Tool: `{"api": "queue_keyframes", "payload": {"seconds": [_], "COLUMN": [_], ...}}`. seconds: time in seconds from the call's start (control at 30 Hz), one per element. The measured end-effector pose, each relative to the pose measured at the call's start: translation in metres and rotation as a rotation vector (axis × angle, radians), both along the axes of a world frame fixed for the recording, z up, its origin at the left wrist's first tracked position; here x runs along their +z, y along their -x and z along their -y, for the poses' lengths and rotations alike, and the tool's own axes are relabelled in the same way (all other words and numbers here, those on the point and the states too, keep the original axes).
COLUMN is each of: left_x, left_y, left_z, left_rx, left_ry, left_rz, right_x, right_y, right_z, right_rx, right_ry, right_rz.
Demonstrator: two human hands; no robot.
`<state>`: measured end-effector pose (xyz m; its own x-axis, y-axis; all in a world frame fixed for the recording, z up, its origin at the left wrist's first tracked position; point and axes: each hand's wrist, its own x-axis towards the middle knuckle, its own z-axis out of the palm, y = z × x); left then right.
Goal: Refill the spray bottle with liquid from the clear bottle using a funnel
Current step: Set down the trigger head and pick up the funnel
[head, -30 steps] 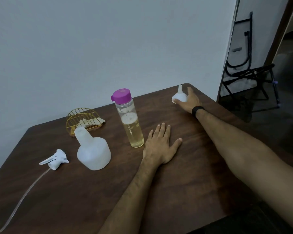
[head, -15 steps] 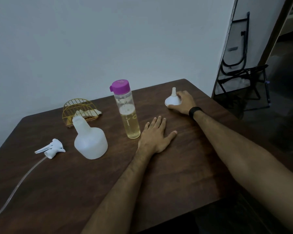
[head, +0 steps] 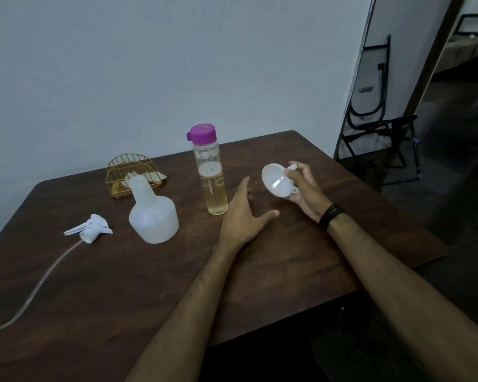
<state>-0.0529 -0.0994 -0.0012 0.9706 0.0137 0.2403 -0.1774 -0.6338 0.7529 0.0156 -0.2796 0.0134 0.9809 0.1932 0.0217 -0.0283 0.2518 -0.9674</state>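
Here the right hand (head: 301, 186) grips the funnel (head: 276, 181), fingers hiding its spout; left hand (head: 242, 213) spread.

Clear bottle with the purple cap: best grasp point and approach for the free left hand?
Probably wrap the mid-body of the clear plastic bottle with the purple cap, above the yellow liquid, coming from its right, where the empty left hand already is. It stands upright, a straight cylinder. The white translucent spray bottle crowds its left; the cap must stay free to open.
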Motion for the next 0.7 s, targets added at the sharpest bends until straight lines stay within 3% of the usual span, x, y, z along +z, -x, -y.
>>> {"api": "queue_keyframes", "payload": {"seconds": [0.1,0.2,0.7], "left_x": [0.001,0.005,0.017], "left_y": [0.015,0.029,0.088], "left_z": [-0.002,-0.006,-0.058], "left_rx": [0.058,0.085,0.195], "left_ry": [0.178,0.238,0.112], "left_rz": [0.106,0.149,0.272], "right_x": [0.000,-0.003,0.007], "right_y": [0.017,0.028,0.095], "right_z": [-0.012,-0.022,-0.092], "right_rx": [0.085,0.183,0.500], "right_ry": [-0.113,-0.171,-0.203], "right_rz": [-0.080,-0.105,-0.188]}}
